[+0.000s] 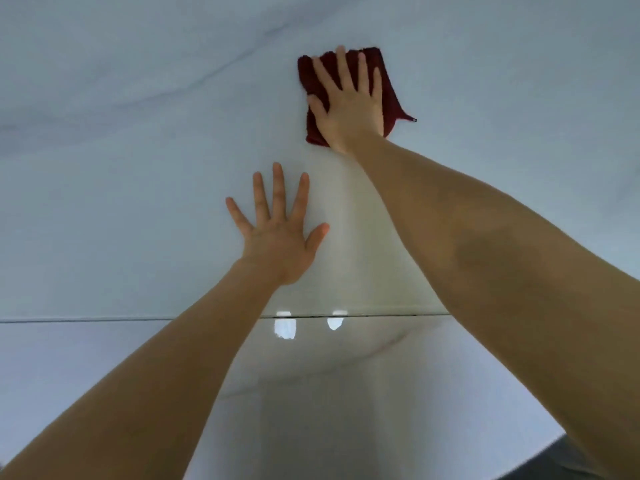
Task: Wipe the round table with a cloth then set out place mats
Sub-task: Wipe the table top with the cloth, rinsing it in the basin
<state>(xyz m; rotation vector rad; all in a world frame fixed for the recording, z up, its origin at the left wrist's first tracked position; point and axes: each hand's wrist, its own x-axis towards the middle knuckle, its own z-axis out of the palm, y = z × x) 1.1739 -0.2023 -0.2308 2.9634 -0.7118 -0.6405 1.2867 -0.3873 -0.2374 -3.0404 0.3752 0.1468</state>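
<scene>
A glossy white marble-patterned table [121,202] fills nearly the whole view. A folded dark red cloth [389,88] lies flat on it at the far centre-right. My right hand [349,105] presses down on the cloth with straight, spread fingers, arm stretched forward. My left hand [277,233] rests palm-down on the bare tabletop, nearer to me and left of the cloth, fingers straight and spread. No place mats are in view.
A thin dark seam [86,320] runs straight across the tabletop from left to right, passing under both forearms. Light reflections [285,329] shine on the surface near the seam. A dark patch beyond the table edge [561,459] shows at bottom right.
</scene>
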